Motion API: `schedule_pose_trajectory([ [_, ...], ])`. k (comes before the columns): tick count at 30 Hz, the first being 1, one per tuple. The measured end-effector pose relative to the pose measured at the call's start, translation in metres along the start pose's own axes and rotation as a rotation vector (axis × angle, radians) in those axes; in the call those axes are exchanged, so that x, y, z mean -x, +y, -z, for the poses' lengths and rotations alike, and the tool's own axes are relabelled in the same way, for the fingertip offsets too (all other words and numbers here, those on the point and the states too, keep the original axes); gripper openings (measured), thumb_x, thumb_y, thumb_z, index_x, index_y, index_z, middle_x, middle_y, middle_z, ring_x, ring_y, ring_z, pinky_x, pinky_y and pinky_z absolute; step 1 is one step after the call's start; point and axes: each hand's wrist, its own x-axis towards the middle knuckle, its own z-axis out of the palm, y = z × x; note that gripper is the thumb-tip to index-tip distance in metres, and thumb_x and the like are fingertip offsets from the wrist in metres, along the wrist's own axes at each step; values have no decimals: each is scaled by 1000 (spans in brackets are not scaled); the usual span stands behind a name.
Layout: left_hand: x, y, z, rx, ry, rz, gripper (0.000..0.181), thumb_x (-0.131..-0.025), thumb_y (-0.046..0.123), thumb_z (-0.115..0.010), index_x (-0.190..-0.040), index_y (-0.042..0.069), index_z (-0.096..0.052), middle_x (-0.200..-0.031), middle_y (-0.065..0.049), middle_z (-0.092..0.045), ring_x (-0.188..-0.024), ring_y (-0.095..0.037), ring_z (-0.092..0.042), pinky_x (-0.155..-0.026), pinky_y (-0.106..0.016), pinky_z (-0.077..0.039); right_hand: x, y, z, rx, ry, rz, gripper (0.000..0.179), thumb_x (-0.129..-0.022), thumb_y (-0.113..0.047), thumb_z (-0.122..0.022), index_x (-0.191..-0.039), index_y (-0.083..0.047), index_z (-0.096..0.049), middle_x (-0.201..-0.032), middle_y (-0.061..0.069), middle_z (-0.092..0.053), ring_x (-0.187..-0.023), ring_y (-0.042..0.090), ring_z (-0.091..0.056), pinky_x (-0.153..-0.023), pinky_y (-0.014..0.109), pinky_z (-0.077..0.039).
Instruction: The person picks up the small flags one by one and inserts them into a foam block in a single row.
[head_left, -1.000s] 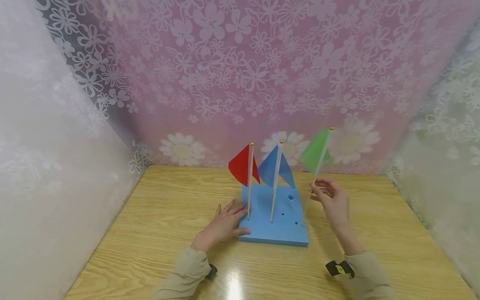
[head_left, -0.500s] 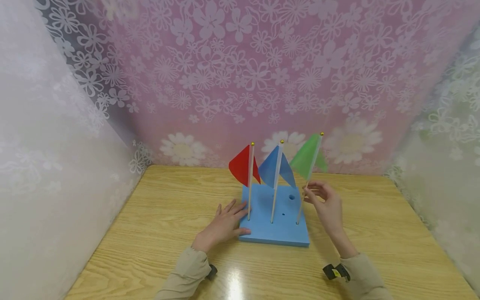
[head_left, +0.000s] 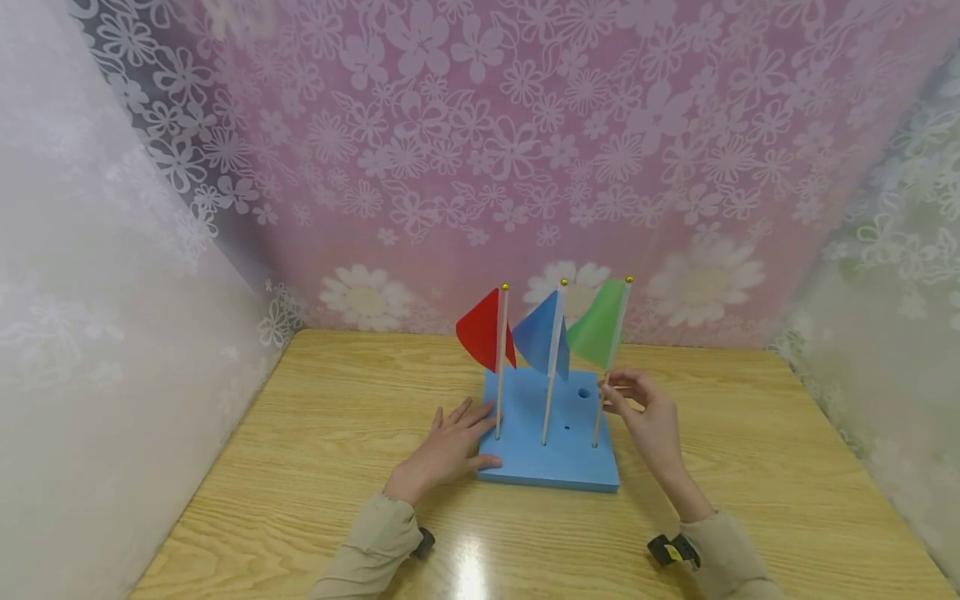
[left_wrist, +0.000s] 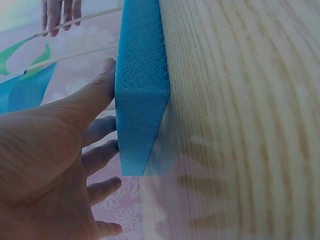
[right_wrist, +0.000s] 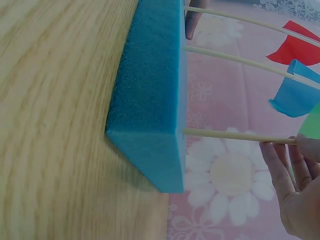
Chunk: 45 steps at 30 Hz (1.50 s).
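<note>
On the table lies a blue foam board (head_left: 525, 467) with holes in its top. A red flag (head_left: 480, 329) and a blue flag (head_left: 538, 333) stand upright in it on thin wooden sticks. My right hand (head_left: 651, 421) pinches the stick of a green flag (head_left: 600, 325) between thumb and fingers; in the right wrist view this stick (right_wrist: 225, 134) meets the board's top face near its right corner, leaning slightly. My left hand (head_left: 446, 446) rests on the board's left edge with fingers spread, and its thumb (left_wrist: 97, 87) touches the board in the left wrist view.
The board sits on a wood-grain table (head_left: 337, 400). Two holes show in the board, a larger one (head_left: 583, 393) and a small one (head_left: 567, 427). Behind the table hangs a pink floral curtain (head_left: 450, 192), with pale patterned sheets at both sides.
My right hand has moved left and brought the green flag's stick from beside the board into its right front hole. The flag now stands lower and straighter. My left hand stays put.
</note>
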Motion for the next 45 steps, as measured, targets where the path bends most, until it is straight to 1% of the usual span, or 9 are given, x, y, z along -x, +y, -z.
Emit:
schedule_pose_trajectory([
  [4,0,0,-1,-2,1,1,73,-94,47,-68,-155,14,-45,-164,-8,-33,-154,-38,-19,-115,-73,-14,1,-2,-2,31,-4,7,20,-93,11,-65,-113,16,-62,-103,32,-68,-84,18,-73,-71,34,-61],
  [11,-1,-1,-2,-10,2,3,73,-94,48,-68,-155,15,-44,-164,-7,-33,-154,-38,-19,-115,-73,-14,-1,19,-3,66,11,45,20,-92,11,-66,-112,11,-64,-101,27,-69,-81,13,-72,-69,30,-61],
  [13,-1,-1,-1,-8,0,4,73,-94,47,-68,-155,15,-44,-165,-7,-32,-154,-38,-19,-115,-73,-14,0,18,-3,77,14,64,20,-91,13,-66,-111,13,-64,-100,28,-69,-80,13,-72,-68,31,-61],
  [18,0,0,-1,-1,0,1,73,-94,47,-68,-155,14,-44,-165,-7,-32,-154,-39,-18,-115,-73,-13,-1,28,-2,95,21,77,20,-91,10,-68,-111,6,-66,-100,23,-71,-81,4,-70,-68,26,-60],
  [24,0,-1,-1,0,0,-4,73,-94,47,-68,-155,14,-44,-165,-7,-31,-154,-38,-18,-115,-73,-13,0,31,-1,101,9,86,18,-92,4,-71,-110,2,-68,-99,19,-72,-82,5,-70,-68,25,-60],
  [32,1,0,1,2,5,-14,72,-94,45,-69,-154,13,-45,-164,-9,-33,-153,-41,-20,-114,-74,-14,0,30,-3,82,18,84,16,-92,4,-70,-107,4,-67,-97,21,-72,-81,6,-71,-67,26,-60],
  [36,2,1,3,11,1,-15,72,-94,43,-69,-154,13,-45,-164,-10,-33,-153,-41,-20,-114,-75,-14,0,30,-4,85,39,74,17,-91,7,-70,-108,5,-67,-96,23,-71,-80,6,-71,-67,24,-59],
  [41,2,1,3,11,-5,-10,72,-95,44,-68,-155,14,-44,-164,-9,-32,-153,-40,-18,-114,-74,-13,-1,31,-4,106,46,81,19,-89,14,-68,-108,10,-67,-96,27,-70,-79,11,-71,-66,26,-60],
  [45,1,0,2,7,-5,-9,72,-95,46,-67,-155,14,-43,-165,-8,-31,-154,-40,-18,-115,-74,-13,0,32,-2,108,32,77,20,-90,13,-68,-110,10,-68,-99,29,-70,-81,6,-71,-68,24,-60],
])
